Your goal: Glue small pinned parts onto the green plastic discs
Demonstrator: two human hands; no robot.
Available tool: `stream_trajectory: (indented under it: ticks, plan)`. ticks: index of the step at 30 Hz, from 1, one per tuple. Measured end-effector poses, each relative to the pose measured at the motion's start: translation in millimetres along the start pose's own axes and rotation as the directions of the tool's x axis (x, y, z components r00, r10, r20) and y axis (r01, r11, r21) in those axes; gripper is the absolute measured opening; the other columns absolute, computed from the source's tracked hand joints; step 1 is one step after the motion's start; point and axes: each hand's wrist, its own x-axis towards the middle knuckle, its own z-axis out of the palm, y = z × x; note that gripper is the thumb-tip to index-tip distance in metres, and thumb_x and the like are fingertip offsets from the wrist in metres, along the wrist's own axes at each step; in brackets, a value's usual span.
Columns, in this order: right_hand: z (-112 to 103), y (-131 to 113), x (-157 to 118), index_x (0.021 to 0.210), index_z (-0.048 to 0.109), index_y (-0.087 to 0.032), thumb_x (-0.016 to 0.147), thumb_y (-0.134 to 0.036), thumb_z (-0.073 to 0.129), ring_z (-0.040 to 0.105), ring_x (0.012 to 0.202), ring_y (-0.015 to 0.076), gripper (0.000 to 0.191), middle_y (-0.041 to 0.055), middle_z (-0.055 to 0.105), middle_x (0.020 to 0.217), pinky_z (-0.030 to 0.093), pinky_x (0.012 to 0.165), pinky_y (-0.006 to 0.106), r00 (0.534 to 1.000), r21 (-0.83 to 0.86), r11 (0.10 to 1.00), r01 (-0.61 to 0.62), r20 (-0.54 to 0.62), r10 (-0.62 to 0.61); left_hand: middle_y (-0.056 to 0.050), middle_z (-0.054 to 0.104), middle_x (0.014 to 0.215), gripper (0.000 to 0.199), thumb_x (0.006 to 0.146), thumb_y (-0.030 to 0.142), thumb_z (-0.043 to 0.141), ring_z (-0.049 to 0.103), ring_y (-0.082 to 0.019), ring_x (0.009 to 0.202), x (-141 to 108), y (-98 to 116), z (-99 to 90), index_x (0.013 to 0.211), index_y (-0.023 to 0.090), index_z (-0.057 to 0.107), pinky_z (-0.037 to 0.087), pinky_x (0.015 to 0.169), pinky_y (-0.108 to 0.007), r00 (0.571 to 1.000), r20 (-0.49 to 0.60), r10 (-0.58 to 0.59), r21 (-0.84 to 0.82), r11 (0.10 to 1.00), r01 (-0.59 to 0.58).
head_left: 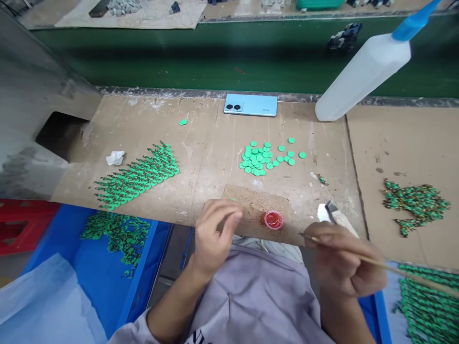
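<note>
My left hand [217,234] is closed in a pinch in front of a small brown board [247,198]. A speck of green [233,199] shows just past its fingertips; whether they hold it I cannot tell. In my right hand [347,260] is a thin brush [373,260] with a long pale handle, its dark tip pointing left. Between the hands, a small round cup of red paint [273,220] stands on the board. Loose green discs [256,160] lie scattered beyond it. To the left, green discs with dark beaded pieces attached [139,177] are laid in slanting rows.
A light-blue phone [251,105] and a tilted-looking white bottle [362,76] stand along the back. Small green-and-brown pieces [416,203] are heaped at right. A blue bin [139,267] adjoins the table's left front. Beside my right hand lies a metal-bladed tool [339,217].
</note>
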Motion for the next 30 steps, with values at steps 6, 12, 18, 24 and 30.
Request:
stream_trajectory:
  ticks: [6,12,18,24,30]
  plan:
    - [3.4,25.0,9.0,0.102,0.071,-0.019,0.108,-0.027,0.063,0.060,0.057,0.0164,0.013,0.0017,0.065,0.075,0.049,0.051,0.031,0.996,-0.002,1.000,-0.023,-0.082,0.023,-0.009,0.074,0.111,0.016,0.096,0.019,0.076,0.068,-0.027,0.104,16.4,-30.7,-16.2,0.112,0.021,0.079,0.056,0.092,-0.040,0.986,0.154,0.065,0.538,0.832,-0.139]
    - [8.5,39.1,0.7,0.104,0.068,-0.021,0.108,-0.026,0.062,0.066,0.061,0.0184,0.009,0.0026,0.068,0.077,0.048,0.052,0.030,0.997,0.011,0.997,-0.077,0.012,0.076,-0.006,0.072,0.108,0.013,0.093,0.014,0.076,0.069,-0.026,0.105,23.4,-33.3,-19.8,0.102,0.023,0.078,0.055,0.093,-0.039,0.979,0.196,-0.056,0.502,0.864,-0.051]
    - [12.9,39.2,9.1,0.094,0.066,-0.022,0.108,-0.025,0.057,0.058,0.051,0.0153,0.017,0.0002,0.064,0.068,0.044,0.047,0.028,0.990,-0.054,0.996,-0.069,0.119,0.075,-0.005,0.074,0.099,0.010,0.091,0.012,0.073,0.068,-0.025,0.100,33.7,-26.7,-20.7,0.093,0.022,0.072,0.055,0.089,-0.038,0.957,0.252,-0.142,0.495,0.869,-0.001]
    - [15.9,33.0,19.7,0.086,0.067,-0.021,0.102,-0.016,0.060,0.060,0.051,0.0143,0.019,0.0008,0.069,0.067,0.043,0.046,0.025,0.979,-0.135,0.990,-0.045,0.190,0.070,-0.004,0.079,0.093,0.010,0.095,0.017,0.072,0.070,-0.022,0.091,25.1,-16.3,-14.6,0.095,0.023,0.079,0.058,0.082,-0.034,0.983,0.168,-0.071,0.285,0.958,0.020]
    - [15.9,32.0,22.1,0.086,0.067,-0.021,0.098,-0.010,0.062,0.067,0.055,0.0155,0.017,0.0015,0.073,0.070,0.050,0.050,0.025,0.959,-0.186,0.982,-0.046,0.267,0.095,-0.005,0.083,0.089,0.007,0.082,0.019,0.089,0.078,-0.020,0.087,11.8,-9.4,-4.9,0.085,0.025,0.088,0.063,0.073,-0.026,0.944,0.220,-0.246,-0.205,0.934,0.291]
